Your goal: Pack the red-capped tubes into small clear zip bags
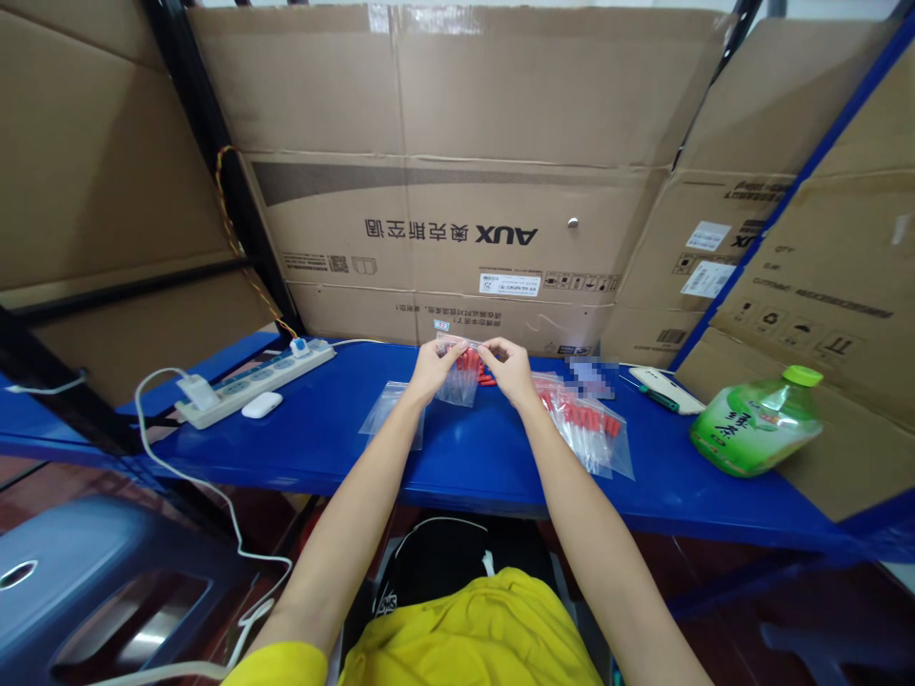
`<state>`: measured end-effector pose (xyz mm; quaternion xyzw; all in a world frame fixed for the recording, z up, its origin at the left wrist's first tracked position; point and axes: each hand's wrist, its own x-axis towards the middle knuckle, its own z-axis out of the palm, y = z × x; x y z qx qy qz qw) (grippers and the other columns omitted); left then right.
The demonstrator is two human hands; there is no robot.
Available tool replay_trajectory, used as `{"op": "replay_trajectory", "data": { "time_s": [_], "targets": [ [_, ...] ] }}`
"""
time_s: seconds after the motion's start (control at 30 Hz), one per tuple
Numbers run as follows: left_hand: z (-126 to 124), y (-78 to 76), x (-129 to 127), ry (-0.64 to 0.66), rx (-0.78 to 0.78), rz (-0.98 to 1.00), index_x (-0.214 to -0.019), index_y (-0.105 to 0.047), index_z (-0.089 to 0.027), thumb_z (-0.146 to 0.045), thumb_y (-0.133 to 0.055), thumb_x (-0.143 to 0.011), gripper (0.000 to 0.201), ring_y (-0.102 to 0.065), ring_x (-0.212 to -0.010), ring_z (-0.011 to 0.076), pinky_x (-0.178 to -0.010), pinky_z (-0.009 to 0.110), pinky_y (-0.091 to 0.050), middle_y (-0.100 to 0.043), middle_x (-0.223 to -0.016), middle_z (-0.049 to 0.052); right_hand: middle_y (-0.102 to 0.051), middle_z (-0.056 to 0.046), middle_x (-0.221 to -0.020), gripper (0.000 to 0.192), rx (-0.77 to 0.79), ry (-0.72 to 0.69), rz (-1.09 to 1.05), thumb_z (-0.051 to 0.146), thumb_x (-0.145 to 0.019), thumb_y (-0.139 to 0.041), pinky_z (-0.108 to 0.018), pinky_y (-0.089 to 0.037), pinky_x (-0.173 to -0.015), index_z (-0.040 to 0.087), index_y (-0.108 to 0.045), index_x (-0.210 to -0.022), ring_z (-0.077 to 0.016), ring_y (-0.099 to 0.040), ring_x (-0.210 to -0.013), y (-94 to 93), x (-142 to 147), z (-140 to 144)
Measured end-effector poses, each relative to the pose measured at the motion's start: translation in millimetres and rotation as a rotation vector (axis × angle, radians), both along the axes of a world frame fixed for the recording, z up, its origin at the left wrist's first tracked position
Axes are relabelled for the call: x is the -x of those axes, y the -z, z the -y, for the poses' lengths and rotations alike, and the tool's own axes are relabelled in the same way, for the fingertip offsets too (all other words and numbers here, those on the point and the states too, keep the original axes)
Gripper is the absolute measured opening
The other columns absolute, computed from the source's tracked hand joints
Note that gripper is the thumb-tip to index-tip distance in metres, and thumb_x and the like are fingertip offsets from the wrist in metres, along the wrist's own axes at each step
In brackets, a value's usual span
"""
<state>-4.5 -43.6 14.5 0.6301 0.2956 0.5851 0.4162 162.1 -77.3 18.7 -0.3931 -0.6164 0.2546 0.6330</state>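
Between my two hands hangs a clear zip bag [458, 389] with small red pieces in its upper part. My left hand [433, 366] pinches the bag's top edge at the left. At the right end of that edge, the fingers of my right hand [509, 366] are closed on it too. Some loose red pieces [487, 379] lie on the blue table just behind the bag, partly hidden. By my left forearm lies a flat clear bag [382, 412]. Several filled bags with red pieces [587, 424] overlap to the right of my right forearm.
A white power strip [261, 379] with a plugged-in charger and a white case [261, 405] sit at the left. To the right are a green-handled tool [659, 397], a pale flat item [668, 389] and a green bottle [756, 424]. Cardboard [457, 114] walls the back.
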Motion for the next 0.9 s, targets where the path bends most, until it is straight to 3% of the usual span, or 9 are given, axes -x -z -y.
{"op": "replay_trajectory", "data": {
  "time_s": [0.2,0.4,0.63,0.9],
  "targets": [
    [3,-2.4,0,0.017,0.020,-0.029,-0.085,-0.076,-0.012,-0.055,-0.079,-0.081,0.043,-0.065,-0.076,0.0172,-0.075,0.029,-0.051,-0.076,-0.084,0.007,-0.067,-0.001,-0.075,0.034,-0.002,-0.019,0.022,0.053,-0.081,-0.071,-0.029,-0.048,-0.067,0.019,-0.068,-0.081,-0.0163,-0.058,-0.068,0.3,0,-1],
    [7,-5.4,0,0.052,0.031,-0.081,-0.097,-0.078,-0.012,-0.053,-0.080,-0.079,0.045,-0.070,-0.087,0.0215,-0.085,0.033,-0.054,-0.079,-0.097,0.011,-0.072,-0.004,-0.079,0.032,0.001,0.019,0.078,0.051,-0.081,-0.070,-0.029,-0.051,-0.068,0.019,-0.070,-0.081,-0.0183,-0.063,-0.071,1.9,-4,-4],
    [-2,-3.1,12,-0.025,-0.177,-0.344,-0.092,-0.079,-0.014,-0.044,-0.069,-0.089,0.032,-0.071,-0.094,0.0236,-0.092,0.036,-0.053,-0.079,-0.099,0.012,-0.073,-0.004,-0.073,0.024,-0.010,-0.003,0.295,0.042,-0.085,-0.067,-0.029,-0.053,-0.067,0.019,-0.072,-0.083,-0.0188,-0.067,-0.065,3.8,-12,-1],
    [2,-7.0,10,0.000,-0.248,-0.450,-0.093,-0.078,-0.014,-0.041,-0.061,-0.093,0.032,-0.071,-0.094,0.0226,-0.092,0.035,-0.053,-0.078,-0.099,0.011,-0.071,-0.002,-0.071,0.014,-0.045,-0.001,0.441,0.031,-0.084,-0.063,-0.026,-0.047,-0.064,0.018,-0.068,-0.081,-0.0150,-0.063,-0.062,0.3,-18,0]
  ]
}}
